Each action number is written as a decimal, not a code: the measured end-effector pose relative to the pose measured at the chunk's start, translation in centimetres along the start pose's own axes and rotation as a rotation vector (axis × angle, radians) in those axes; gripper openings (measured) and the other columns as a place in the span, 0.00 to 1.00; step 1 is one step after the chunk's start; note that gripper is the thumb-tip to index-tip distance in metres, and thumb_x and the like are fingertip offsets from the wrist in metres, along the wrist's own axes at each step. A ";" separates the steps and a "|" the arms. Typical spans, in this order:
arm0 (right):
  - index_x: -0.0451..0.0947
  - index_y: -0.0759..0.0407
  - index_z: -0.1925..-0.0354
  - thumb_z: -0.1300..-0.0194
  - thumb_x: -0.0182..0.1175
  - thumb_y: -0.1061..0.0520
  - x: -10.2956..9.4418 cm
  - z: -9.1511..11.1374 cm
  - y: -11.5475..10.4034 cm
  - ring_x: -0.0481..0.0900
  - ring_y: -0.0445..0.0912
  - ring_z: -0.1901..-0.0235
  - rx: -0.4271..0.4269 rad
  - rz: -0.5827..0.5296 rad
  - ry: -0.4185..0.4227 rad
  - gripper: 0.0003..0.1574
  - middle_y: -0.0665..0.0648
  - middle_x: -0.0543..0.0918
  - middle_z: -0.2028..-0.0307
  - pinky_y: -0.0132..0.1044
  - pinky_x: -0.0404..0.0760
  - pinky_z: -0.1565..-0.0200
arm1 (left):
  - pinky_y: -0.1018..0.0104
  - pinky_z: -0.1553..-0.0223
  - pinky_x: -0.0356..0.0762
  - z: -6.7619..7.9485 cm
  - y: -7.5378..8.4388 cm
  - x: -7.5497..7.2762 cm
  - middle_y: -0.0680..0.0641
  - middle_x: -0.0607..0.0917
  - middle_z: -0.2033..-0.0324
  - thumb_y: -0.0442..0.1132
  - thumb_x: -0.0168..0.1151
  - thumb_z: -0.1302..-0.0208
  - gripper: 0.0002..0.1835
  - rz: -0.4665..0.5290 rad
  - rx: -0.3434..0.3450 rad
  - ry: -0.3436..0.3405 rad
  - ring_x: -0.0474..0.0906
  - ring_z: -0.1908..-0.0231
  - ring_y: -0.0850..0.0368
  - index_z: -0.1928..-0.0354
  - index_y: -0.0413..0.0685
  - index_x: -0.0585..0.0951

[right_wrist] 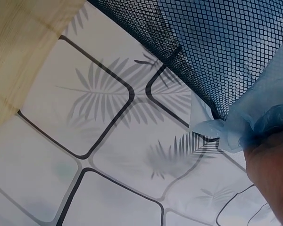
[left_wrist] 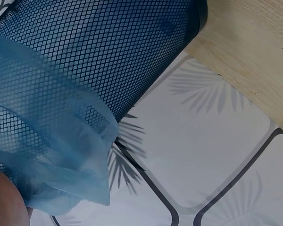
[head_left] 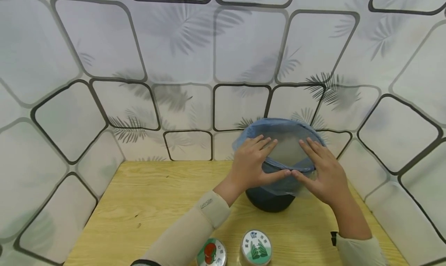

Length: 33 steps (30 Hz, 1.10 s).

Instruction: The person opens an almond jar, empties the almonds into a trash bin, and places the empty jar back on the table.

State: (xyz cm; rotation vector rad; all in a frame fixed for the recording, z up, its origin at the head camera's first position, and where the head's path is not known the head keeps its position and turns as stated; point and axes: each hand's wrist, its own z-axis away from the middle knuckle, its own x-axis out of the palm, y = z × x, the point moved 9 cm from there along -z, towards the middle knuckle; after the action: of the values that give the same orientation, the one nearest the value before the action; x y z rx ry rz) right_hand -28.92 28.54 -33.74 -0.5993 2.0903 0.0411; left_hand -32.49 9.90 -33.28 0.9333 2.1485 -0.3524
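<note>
A dark mesh wastebasket [head_left: 271, 202] stands at the right rear of the table, lined with a translucent blue plastic bag [head_left: 277, 123] folded out over its rim. My left hand [head_left: 250, 162] rests on the left side of the rim, fingers straight and thumb along the front edge. Opposite it, my right hand [head_left: 326, 174] lies on the right side in the same way, so the thumb tips nearly meet. Both wrist views show the mesh wall [left_wrist: 127, 47] and the loose bag edge [right_wrist: 233, 129] hanging outside; most fingers are hidden there.
Two round containers stand near the front edge of the wooden table [head_left: 150, 200]: one lid shows red tomatoes [head_left: 210, 254], the other lid green leaves [head_left: 256, 247]. Patterned cloth walls [head_left: 188, 64] enclose the table at the back and sides.
</note>
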 end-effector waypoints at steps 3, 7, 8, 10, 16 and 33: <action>0.61 0.42 0.17 0.36 0.71 0.31 0.3 -0.2 -0.3 0.63 0.71 0.24 -0.007 -0.007 -0.002 0.57 0.64 0.64 0.19 0.77 0.66 0.33 | 0.48 0.27 0.74 0.4 -0.3 -0.5 0.48 0.84 0.33 0.80 0.66 0.45 0.52 0.003 -0.002 0.036 0.76 0.28 0.46 0.26 0.54 0.78; 0.62 0.43 0.17 0.35 0.69 0.29 0.4 -0.5 -0.7 0.65 0.72 0.25 -0.020 -0.008 0.009 0.56 0.65 0.65 0.20 0.77 0.67 0.34 | 0.48 0.27 0.75 0.7 -0.6 -0.9 0.47 0.84 0.33 0.81 0.67 0.45 0.53 0.003 -0.003 0.061 0.77 0.28 0.45 0.27 0.53 0.79; 0.62 0.43 0.17 0.35 0.69 0.28 0.5 -0.5 -0.8 0.65 0.72 0.25 -0.023 -0.009 0.012 0.56 0.65 0.65 0.20 0.77 0.68 0.34 | 0.48 0.28 0.75 0.8 -0.7 -1.0 0.47 0.84 0.33 0.81 0.67 0.46 0.53 -0.001 -0.005 0.064 0.77 0.28 0.45 0.27 0.53 0.79; 0.62 0.42 0.17 0.35 0.68 0.27 0.5 -0.6 -1.0 0.65 0.72 0.25 -0.028 -0.011 0.017 0.56 0.64 0.64 0.19 0.77 0.68 0.35 | 0.48 0.28 0.76 0.9 -0.8 -1.1 0.47 0.84 0.33 0.81 0.67 0.46 0.53 -0.011 -0.009 0.071 0.77 0.29 0.46 0.26 0.53 0.78; 0.62 0.41 0.17 0.35 0.67 0.25 1.0 -0.9 -1.4 0.66 0.71 0.26 -0.047 -0.018 0.027 0.57 0.64 0.65 0.20 0.77 0.70 0.36 | 0.49 0.29 0.77 1.5 -1.2 -1.5 0.47 0.85 0.34 0.82 0.67 0.48 0.54 -0.037 -0.019 0.085 0.79 0.30 0.47 0.27 0.53 0.79; 0.64 0.44 0.18 0.33 0.57 0.18 2.7 -2.1 -3.8 0.67 0.71 0.26 -0.094 -0.055 0.038 0.57 0.65 0.65 0.20 0.75 0.67 0.31 | 0.48 0.30 0.78 3.5 -3.1 -3.4 0.45 0.86 0.36 0.81 0.69 0.49 0.53 -0.045 -0.049 0.154 0.80 0.31 0.46 0.31 0.51 0.82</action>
State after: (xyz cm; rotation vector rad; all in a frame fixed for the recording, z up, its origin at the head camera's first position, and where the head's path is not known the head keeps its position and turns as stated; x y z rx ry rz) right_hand -30.14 23.61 -33.91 -0.7192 2.1162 0.0975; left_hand -31.34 4.25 -33.26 0.9115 2.3107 -0.2558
